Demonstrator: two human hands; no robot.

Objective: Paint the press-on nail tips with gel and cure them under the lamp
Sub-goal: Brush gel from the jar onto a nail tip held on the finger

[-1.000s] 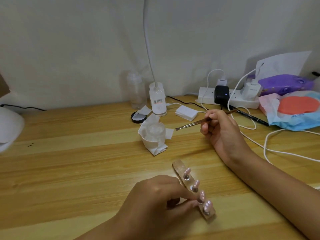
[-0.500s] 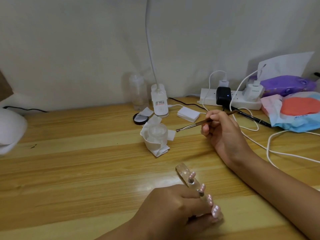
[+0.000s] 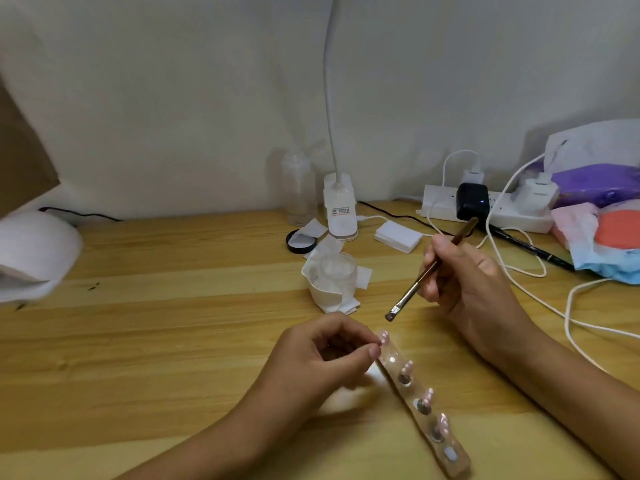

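Your nail tips (image 3: 427, 396) stand in a row on the clear holder strip (image 3: 412, 393), which lies on the worktop (image 3: 173, 341) just in front of you. They already look pink, though I cannot tell which coat this is. Your left hand (image 3: 322, 358) pinches the farthest tip, and your right hand (image 3: 467, 282) grips the brush (image 3: 426, 275), bristles hovering near that tip. Painting seems underway. Curing is probably still to come, since the lamp (image 3: 34, 251) sits well apart at your left.
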